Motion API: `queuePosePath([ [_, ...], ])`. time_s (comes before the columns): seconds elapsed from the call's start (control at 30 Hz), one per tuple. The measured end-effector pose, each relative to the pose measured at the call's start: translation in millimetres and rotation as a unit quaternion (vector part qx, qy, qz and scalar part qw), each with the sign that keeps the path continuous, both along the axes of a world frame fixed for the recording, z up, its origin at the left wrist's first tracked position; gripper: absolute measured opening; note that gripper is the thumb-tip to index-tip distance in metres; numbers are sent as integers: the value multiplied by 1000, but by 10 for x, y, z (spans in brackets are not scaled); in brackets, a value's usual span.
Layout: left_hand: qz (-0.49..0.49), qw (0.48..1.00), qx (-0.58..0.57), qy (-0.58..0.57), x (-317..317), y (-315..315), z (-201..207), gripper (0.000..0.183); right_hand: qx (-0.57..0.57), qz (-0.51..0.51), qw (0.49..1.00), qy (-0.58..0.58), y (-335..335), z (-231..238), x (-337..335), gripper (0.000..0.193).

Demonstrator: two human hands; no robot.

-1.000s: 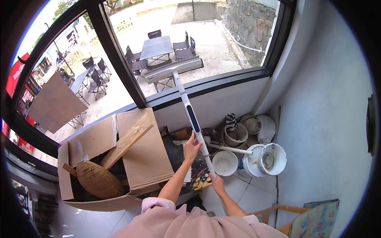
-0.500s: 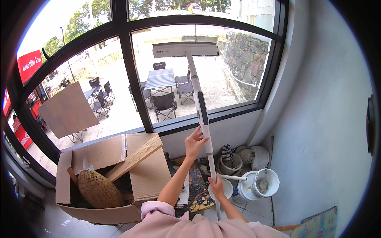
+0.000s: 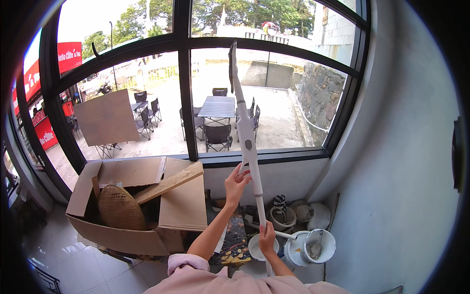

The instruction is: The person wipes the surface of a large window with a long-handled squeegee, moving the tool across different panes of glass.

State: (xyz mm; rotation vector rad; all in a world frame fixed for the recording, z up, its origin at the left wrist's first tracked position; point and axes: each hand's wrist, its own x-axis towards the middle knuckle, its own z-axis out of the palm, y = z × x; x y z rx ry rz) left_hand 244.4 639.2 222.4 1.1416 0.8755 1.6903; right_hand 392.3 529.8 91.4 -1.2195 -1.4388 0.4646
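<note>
A long white window squeegee with a grey button and a trigger stands tilted in front of the window. Its head is seen edge-on near the upper window bar; I cannot tell whether it touches the glass. My left hand has its fingers curled at the trigger, beside the thick part of the handle. Lower down, my right hand is wrapped round the pole. The pole's bottom end is hidden by my shirt.
On the left, an open cardboard box holds a woven basket and a wooden plank. White buckets and pots crowd the corner by the right wall. Through the black-framed window are a table and folding chairs.
The squeegee has turned about its pole, so its head went from broadside to edge-on and the trigger now shows. My left fingers moved to the trigger. My view shifted, with the window now further right.
</note>
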Motion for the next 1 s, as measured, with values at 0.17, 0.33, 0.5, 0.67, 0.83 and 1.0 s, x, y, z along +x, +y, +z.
queuePosePath([
  [0.17,67,991,59,102,297,-366,-54,66,3,26,1000,-6,-140,93,282,28],
  [0.33,10,987,77,139,454,-891,-88,68,-49,89,995,26,-234,85,509,29],
  [0.5,2,995,31,92,287,-1382,-483,45,-109,219,964,106,-338,61,412,26],
  [0.67,-93,993,-59,36,424,-1880,-1107,33,-154,362,883,257,-461,515,174,25],
  [0.83,-93,991,-95,-13,359,-2127,-1371,33,-127,408,846,319,-486,696,-196,28],
  [1.0,-86,992,-85,30,180,-2376,-1318,30,-127,417,827,355,-649,850,-516,30],
])
